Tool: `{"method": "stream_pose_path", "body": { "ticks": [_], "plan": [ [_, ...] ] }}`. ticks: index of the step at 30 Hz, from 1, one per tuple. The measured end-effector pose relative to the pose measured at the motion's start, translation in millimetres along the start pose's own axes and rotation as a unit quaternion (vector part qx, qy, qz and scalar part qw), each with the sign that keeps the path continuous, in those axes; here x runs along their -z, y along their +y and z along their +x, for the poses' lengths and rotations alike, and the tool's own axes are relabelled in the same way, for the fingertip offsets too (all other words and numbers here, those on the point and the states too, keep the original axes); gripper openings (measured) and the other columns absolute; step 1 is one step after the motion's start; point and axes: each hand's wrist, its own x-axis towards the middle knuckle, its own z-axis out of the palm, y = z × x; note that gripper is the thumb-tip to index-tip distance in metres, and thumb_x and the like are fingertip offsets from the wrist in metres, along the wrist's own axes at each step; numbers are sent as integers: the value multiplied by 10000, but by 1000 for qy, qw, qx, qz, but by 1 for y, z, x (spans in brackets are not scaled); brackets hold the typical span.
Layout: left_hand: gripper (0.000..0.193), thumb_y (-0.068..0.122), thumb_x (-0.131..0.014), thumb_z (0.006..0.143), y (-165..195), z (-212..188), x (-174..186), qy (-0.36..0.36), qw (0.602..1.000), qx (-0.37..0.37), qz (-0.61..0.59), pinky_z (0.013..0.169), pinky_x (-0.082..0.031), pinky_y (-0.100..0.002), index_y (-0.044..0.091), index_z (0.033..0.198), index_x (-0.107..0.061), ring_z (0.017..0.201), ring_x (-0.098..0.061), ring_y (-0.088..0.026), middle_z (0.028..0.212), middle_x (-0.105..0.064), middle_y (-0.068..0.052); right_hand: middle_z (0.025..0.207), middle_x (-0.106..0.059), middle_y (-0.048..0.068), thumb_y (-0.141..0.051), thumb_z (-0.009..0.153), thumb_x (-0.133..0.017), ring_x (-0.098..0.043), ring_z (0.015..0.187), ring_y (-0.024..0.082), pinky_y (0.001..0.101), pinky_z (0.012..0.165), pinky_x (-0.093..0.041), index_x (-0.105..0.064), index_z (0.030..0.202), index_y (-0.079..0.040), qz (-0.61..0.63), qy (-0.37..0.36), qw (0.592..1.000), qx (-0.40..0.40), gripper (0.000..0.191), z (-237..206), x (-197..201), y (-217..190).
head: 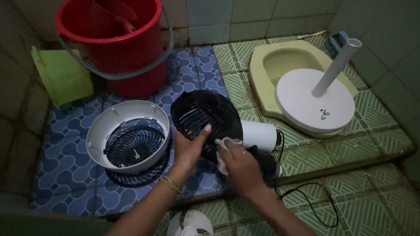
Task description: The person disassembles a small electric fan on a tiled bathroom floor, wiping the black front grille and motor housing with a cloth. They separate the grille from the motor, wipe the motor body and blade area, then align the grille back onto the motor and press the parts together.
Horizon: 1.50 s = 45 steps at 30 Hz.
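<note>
A black fan grille (204, 120) is held upright above the tiled floor (365, 210) by the left hand (189, 149), whose fingers are closed around its lower rim with the thumb laid against the bars. A small white cloth (223, 150) is gripped in the right hand (241, 170) and pressed against the grille's right edge, just in front of the white motor housing (259, 135). The step in hand is judged to be the wiping of the grille. For the wipe to be carried along the bars, the grille would need to be turned in the left hand while the cloth is kept pressed on. A white fan shroud with a second black grille (128, 141) lies just to the left, a white fan blade (188, 234) near the wrists, and the round stand base (314, 100) on the squat toilet (272, 62). A red bucket (112, 37) stands behind.
</note>
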Motion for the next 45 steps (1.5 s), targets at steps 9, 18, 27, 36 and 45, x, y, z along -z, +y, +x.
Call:
{"method": "stream_pose_path", "body": {
  "ticks": [9, 18, 27, 36, 45],
  "plan": [
    [538, 239, -871, 788, -3, 3, 0, -19, 999, -7, -26, 793, -586, -310, 2, 1165, -571, 910, -696, -156, 1075, -723, -94, 1320, -610, 204, -181, 770, -644, -649, 981, 362, 451, 729, -533, -620, 1182, -45, -125, -40, 987, 90, 435, 6, 0, -15],
    [559, 222, -875, 750, -9, 8, 0, -11, 1000, -23, -5, 818, -567, -314, 24, 1176, -573, 927, -684, -153, 1088, -713, -77, 1376, -652, 107, -143, 795, -629, -674, 957, 325, 437, 773, -551, -655, 1202, -83, -31, -94, 991, 91, 412, 1, 7, 3],
    [567, 264, -875, 770, -8, 8, 7, -13, 1000, -19, 8, 824, -567, -310, 19, 1172, -560, 928, -691, -155, 1079, -715, -77, 1340, -656, 179, 15, 735, -688, -658, 1115, 379, 466, 938, -522, -675, 1215, -87, 31, -15, 994, -100, 491, -12, 12, 42],
    [465, 242, -848, 793, 3, 6, 2, -23, 1000, -6, -7, 764, -581, -319, 31, 1138, -620, 884, -696, -147, 1046, -724, -56, 1493, -534, 183, -111, 848, -635, -662, 829, 356, 460, 700, -542, -638, 1149, -59, -83, -154, 983, -54, 305, -13, -14, -1],
    [472, 228, -862, 792, -7, 11, 6, -30, 999, -28, -13, 784, -578, -304, -1, 1144, -646, 896, -694, -153, 1048, -733, -68, 1421, -554, 227, -102, 751, -661, -651, 1141, 411, 493, 940, -515, -629, 1266, -40, 78, 3, 997, -12, 519, -26, -15, -2]
  ]
}}
